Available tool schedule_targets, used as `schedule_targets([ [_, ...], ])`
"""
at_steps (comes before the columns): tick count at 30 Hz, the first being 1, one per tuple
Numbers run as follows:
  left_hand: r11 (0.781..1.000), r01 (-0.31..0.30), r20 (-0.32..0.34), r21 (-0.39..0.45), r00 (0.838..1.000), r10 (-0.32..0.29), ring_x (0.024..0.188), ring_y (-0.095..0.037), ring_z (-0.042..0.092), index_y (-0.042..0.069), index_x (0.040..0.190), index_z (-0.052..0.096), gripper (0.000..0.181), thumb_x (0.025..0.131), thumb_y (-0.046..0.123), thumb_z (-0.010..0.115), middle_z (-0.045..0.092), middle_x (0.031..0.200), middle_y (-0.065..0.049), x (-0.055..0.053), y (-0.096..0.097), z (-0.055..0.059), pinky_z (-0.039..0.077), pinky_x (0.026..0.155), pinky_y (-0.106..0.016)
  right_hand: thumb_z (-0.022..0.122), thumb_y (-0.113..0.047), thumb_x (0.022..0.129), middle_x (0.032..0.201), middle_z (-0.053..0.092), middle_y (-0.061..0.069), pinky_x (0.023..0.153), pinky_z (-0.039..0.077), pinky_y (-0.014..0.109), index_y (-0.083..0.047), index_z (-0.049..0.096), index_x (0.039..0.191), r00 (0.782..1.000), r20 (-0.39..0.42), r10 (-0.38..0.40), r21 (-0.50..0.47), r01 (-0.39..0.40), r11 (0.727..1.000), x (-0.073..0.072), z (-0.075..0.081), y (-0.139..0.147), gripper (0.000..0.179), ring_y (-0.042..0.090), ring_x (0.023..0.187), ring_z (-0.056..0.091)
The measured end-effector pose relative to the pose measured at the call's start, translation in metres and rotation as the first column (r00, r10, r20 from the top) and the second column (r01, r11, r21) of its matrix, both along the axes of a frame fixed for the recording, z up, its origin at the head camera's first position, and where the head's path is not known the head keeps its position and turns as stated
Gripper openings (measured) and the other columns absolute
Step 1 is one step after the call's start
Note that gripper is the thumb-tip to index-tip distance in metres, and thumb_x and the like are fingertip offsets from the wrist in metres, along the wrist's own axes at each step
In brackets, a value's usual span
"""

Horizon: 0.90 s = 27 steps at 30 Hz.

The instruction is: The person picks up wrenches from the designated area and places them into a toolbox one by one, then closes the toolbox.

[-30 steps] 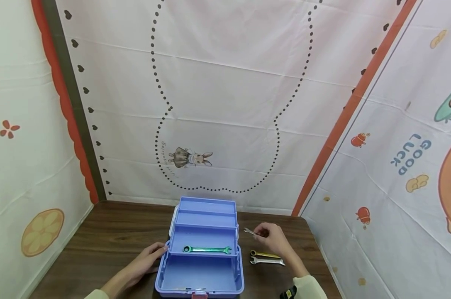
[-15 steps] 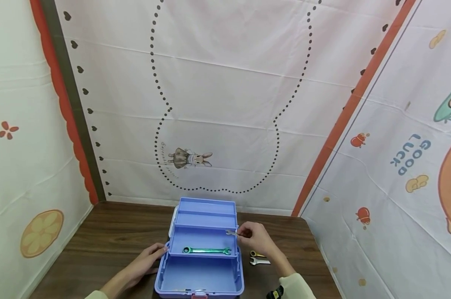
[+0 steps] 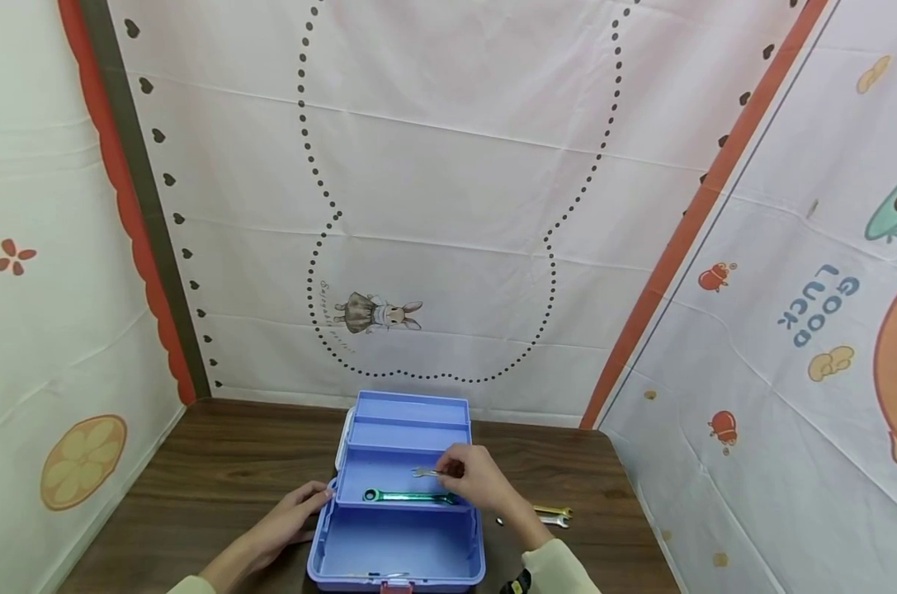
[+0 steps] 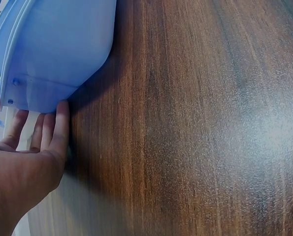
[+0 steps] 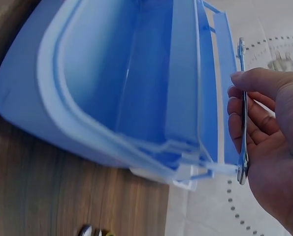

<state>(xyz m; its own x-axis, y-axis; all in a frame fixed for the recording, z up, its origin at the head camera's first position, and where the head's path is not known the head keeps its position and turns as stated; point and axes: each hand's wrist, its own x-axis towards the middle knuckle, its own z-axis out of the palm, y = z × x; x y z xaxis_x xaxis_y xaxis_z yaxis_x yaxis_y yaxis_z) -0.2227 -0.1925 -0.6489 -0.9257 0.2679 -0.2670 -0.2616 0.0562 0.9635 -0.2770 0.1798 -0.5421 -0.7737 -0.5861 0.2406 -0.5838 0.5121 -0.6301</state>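
Observation:
In the head view a blue toolbox (image 3: 396, 544) stands with its lid and stepped trays raised. My right hand (image 3: 481, 478) pinches a silver wrench (image 3: 422, 472) over the lower tray (image 3: 366, 466). The right wrist view shows this wrench (image 5: 244, 113) lengthwise between thumb and fingers. A green combination wrench (image 3: 403, 497) lies along that tray's front, its right end partly behind the right hand. My left hand (image 3: 288, 520) grips the toolbox's left back corner; in the left wrist view its fingers (image 4: 61, 125) curl behind the blue wall, thumb at the rim.
On the brown table (image 3: 255, 445), right of the toolbox, lie a yellow wrench (image 3: 555, 511) and a silver wrench (image 3: 555, 520), partly hidden by the right forearm. Thin small items (image 3: 384, 575) lie along the toolbox's front inside. Printed cloth walls (image 3: 433, 206) surround the table.
My right hand has carried the silver wrench leftward from beside the toolbox to above its lower tray. The left hand has stayed at the corner.

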Motion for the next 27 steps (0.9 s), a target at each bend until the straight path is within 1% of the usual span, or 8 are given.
schedule_targets([
  [6,1.000,-0.001,0.000,-0.004,1.000,0.001,0.130,-0.033,0.053,-0.002,0.135,0.055,0.056,0.110,0.048,0.055,0.058,0.138,-0.020,-0.001,0.001,0.000,0.060,0.097,-0.052,0.082,-0.006,0.093,0.087,0.065,-0.012,0.067,0.054,0.018,-0.014,0.076,0.094,0.999,-0.021,0.031,0.011,-0.031,0.999,-0.001,-0.008,-0.016,0.010,0.000,0.077,0.058],
  [10,1.000,-0.002,-0.007,-0.004,1.000,0.002,0.130,-0.034,0.054,-0.002,0.135,0.055,0.055,0.110,0.048,0.055,0.059,0.137,-0.019,0.000,0.001,0.000,0.060,0.096,-0.052,0.082,-0.004,0.091,0.087,0.066,-0.010,0.068,0.053,0.017,-0.013,0.076,0.093,0.999,-0.031,0.043,0.011,-0.042,0.999,0.001,-0.013,-0.028,0.011,-0.001,0.077,0.058],
  [17,1.000,-0.011,-0.007,-0.015,1.000,0.011,0.132,-0.035,0.053,-0.002,0.134,0.055,0.056,0.110,0.048,0.055,0.059,0.137,-0.019,0.001,0.000,0.000,0.060,0.096,-0.052,0.082,-0.006,0.092,0.089,0.067,-0.010,0.068,0.052,0.016,-0.013,0.078,0.095,0.999,-0.035,0.022,0.018,-0.021,1.000,0.004,-0.020,-0.044,0.009,0.000,0.078,0.058],
  [23,1.000,-0.015,-0.007,-0.017,1.000,0.015,0.131,-0.035,0.053,-0.002,0.135,0.055,0.057,0.110,0.049,0.056,0.059,0.137,-0.020,0.001,0.001,0.000,0.060,0.096,-0.051,0.083,-0.004,0.090,0.089,0.070,-0.005,0.068,0.052,0.015,-0.011,0.078,0.095,0.997,-0.068,0.025,0.018,-0.024,1.000,0.002,-0.026,-0.053,0.010,0.001,0.079,0.059],
  [27,1.000,-0.018,0.000,-0.020,1.000,0.018,0.131,-0.035,0.053,-0.002,0.136,0.054,0.059,0.109,0.050,0.056,0.059,0.138,-0.020,0.000,0.001,0.000,0.060,0.096,-0.052,0.084,-0.004,0.090,0.089,0.068,-0.007,0.068,0.051,0.015,-0.012,0.078,0.094,0.996,-0.085,0.012,0.011,-0.011,1.000,0.003,-0.029,-0.057,0.011,0.000,0.079,0.058],
])
